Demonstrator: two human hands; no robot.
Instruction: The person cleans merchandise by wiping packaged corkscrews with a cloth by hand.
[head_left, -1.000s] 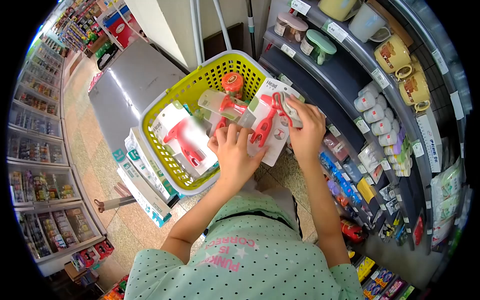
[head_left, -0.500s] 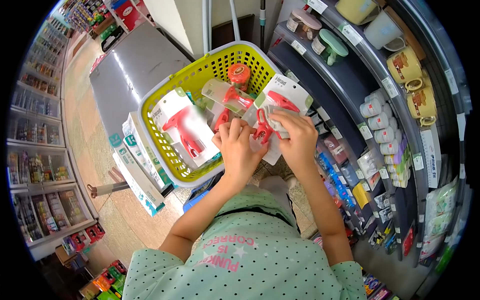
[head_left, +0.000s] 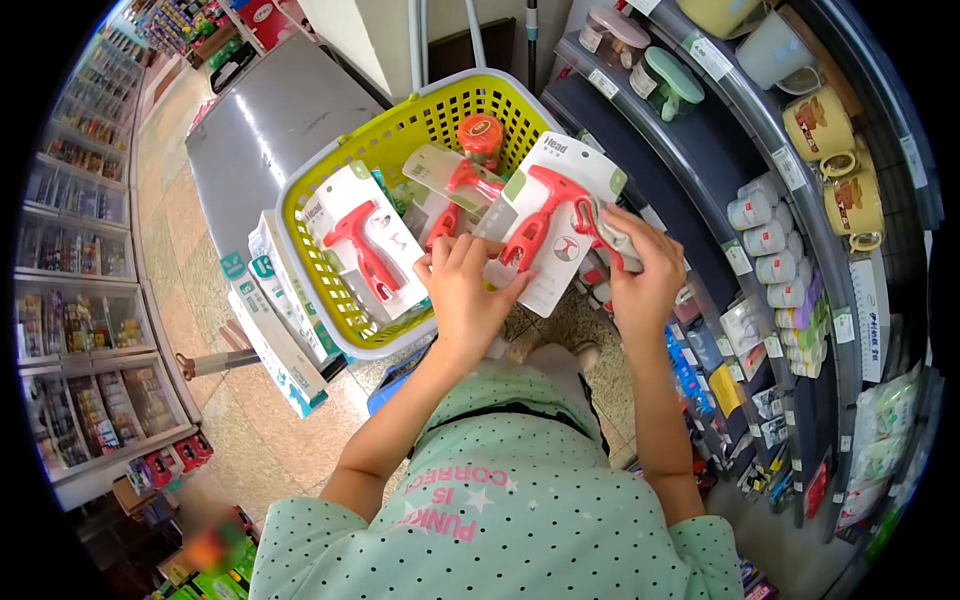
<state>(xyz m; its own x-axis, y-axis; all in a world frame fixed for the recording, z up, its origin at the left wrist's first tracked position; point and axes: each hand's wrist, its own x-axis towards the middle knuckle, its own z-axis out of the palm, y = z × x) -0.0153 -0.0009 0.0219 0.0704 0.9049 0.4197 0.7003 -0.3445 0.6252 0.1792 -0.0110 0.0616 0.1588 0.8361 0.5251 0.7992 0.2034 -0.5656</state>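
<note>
My left hand (head_left: 465, 290) has its fingers closed at the left edge of a white carded pack (head_left: 556, 262), which holds a red T-shaped tool (head_left: 537, 217) marked "Head". The pack tilts over the right side of a yellow-green basket (head_left: 322, 318). To its right, my right hand (head_left: 648, 265) grips a red piece with a grey cloth-like pad (head_left: 618, 243), overlapping the card. Inside the basket, near my left hand, lies a similar white carded pack (head_left: 405, 262) with a red tool. Behind it are a clear pack with red parts (head_left: 440, 172) and an orange-lidded jar (head_left: 482, 136).
Long white-and-teal boxes (head_left: 272, 345) stand left of the basket, beside a grey metal surface (head_left: 270, 110). On the right, curved shelves hold mugs (head_left: 818, 122), white rolls (head_left: 765, 237) and small hanging packs. A glazed cabinet (head_left: 85, 320) lines the far left.
My right hand has moved right with the red-and-grey piece, uncovering the red tool on the card. My left hand stays at the card's left edge.
</note>
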